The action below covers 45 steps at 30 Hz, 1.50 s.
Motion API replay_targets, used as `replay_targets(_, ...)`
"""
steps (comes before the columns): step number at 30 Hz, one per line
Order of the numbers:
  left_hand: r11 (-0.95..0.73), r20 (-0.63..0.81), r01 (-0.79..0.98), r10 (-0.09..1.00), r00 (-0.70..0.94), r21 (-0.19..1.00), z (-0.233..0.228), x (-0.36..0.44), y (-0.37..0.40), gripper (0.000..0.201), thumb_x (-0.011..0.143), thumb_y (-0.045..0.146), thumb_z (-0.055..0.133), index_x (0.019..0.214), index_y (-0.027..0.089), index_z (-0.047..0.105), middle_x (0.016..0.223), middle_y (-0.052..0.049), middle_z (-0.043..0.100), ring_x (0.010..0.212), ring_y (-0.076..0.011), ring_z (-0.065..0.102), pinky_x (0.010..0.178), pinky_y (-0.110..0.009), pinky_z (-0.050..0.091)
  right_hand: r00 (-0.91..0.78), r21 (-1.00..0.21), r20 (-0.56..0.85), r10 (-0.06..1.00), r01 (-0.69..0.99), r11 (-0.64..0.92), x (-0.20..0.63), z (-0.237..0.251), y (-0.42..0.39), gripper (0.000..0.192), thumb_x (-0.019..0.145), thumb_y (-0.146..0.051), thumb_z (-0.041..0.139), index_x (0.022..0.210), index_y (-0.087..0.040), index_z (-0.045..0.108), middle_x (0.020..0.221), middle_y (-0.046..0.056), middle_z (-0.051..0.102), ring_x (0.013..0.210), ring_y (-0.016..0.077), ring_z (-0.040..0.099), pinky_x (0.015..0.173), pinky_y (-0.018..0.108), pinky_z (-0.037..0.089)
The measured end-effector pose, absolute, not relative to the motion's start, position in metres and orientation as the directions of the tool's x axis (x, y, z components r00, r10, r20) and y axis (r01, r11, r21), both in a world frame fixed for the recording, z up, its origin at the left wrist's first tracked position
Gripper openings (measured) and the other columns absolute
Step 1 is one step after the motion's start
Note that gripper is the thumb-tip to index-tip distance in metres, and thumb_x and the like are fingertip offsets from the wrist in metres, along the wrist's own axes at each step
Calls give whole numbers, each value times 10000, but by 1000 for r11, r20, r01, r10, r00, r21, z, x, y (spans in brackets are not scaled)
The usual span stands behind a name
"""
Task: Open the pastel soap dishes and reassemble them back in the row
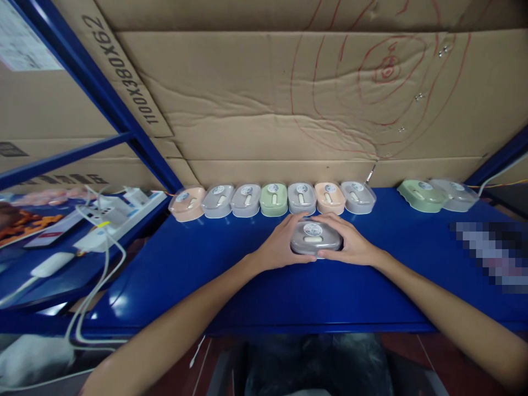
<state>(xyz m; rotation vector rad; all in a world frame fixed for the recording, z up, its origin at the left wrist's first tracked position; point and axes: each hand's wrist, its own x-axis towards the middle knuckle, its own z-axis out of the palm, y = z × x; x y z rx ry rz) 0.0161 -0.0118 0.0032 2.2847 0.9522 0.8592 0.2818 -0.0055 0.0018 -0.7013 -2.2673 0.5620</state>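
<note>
A grey plastic box with a clear lid (325, 240) is held between both hands just above or on the blue shelf; its lid carries a round sticker and a pale oblong handle. My left hand (284, 242) wraps its left side and my right hand (351, 241) its right side, thumbs along the near edge. Behind them stands a row of similar lidded boxes: a peach one (187, 204) at the left end, a green one (274, 199) mid-row, another peach one (329, 198), and a grey one (358, 197) at the right end, among other grey ones.
The blue shelf (177, 275) has a cardboard back wall (247, 82). A green lidded box (423, 195) and a grey lidded box (460, 196) stand at the back right. White cables (108, 258) and a power strip (119, 220) lie on the left. A blurred-out item (495, 250) lies right.
</note>
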Motion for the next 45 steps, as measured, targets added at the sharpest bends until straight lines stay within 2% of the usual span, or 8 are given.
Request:
replay_targets(7, -566, 308, 464, 797, 519, 681, 9, 16, -12, 1336, 665, 553, 1004, 1703, 267, 213, 1532, -202, 576, 1419, -437, 587, 1199, -656, 449, -521, -540, 550, 653, 374, 754, 301, 21, 1, 652, 947, -501, 786, 1546, -347, 580, 1500, 101, 670, 1357, 362, 648, 1149, 590, 529)
replay_targets(11, -555, 217, 566, 803, 555, 610, 17, 8, -11, 1108, 727, 605, 949, 1624, 257, 400, 1552, -184, 544, 1458, -430, 543, 1219, -635, 442, -520, -460, 529, 671, 489, 741, 333, 46, 7, 605, 950, -518, 768, 1500, -310, 627, 1425, 97, 715, 1165, 327, 725, 1037, 535, 589)
replay_targets(15, -545, 172, 626, 813, 556, 558, 25, -4, -7, 953, 725, 649, 926, 1515, 268, 552, 1537, -158, 549, 1423, -446, 565, 1149, -602, 515, -546, -389, 419, 725, 614, 687, 359, 62, 9, 621, 914, -552, 787, 1456, -278, 658, 1407, 101, 734, 1218, 351, 720, 1062, 538, 584)
replay_targets(19, -539, 144, 654, 817, 558, 531, 34, -14, -6, 929, 709, 644, 928, 1481, 260, 583, 1537, -154, 554, 1429, -447, 560, 1137, -575, 522, -562, -375, 313, 766, 668, 643, 369, 61, 12, 754, 858, -542, 823, 1526, -277, 598, 1460, 112, 713, 1287, 373, 707, 1107, 587, 574)
replay_targets(25, -559, 134, 635, 797, 589, 532, 38, -18, -5, 841, 741, 605, 910, 1434, 263, 579, 1430, -135, 584, 1300, -392, 642, 1053, -535, 569, -637, -285, 231, 735, 678, 677, 372, 45, 20, 804, 808, -533, 863, 1535, -325, 591, 1502, 89, 686, 1397, 387, 639, 1201, 634, 490)
replay_targets(34, -574, 178, 617, 793, 583, 538, 32, -10, -7, 845, 736, 574, 928, 1433, 246, 579, 1408, -148, 590, 1303, -405, 634, 1072, -558, 557, -638, -232, 190, 746, 710, 665, 366, 35, 21, 833, 770, -480, 890, 1531, -289, 611, 1487, 139, 669, 1381, 438, 633, 1169, 673, 501)
replay_targets(40, -580, 173, 637, 793, 584, 508, 30, -8, -8, 879, 772, 587, 897, 1498, 248, 537, 1468, -165, 570, 1391, -435, 574, 1143, -593, 503, -611, -283, 329, 720, 663, 693, 343, 43, 7, 692, 883, -531, 815, 1509, -315, 616, 1472, 109, 671, 1427, 407, 599, 1212, 636, 489)
replay_targets(45, -623, 210, 628, 767, 606, 466, 23, 0, -8, 912, 776, 629, 888, 1527, 289, 499, 1443, -149, 581, 1388, -437, 544, 1166, -647, 463, -644, -270, 426, 635, 580, 769, 303, 24, -13, 861, 894, -620, 804, 1624, -283, 497, 1679, 177, 443, 1548, 428, 466, 1238, 648, 463)
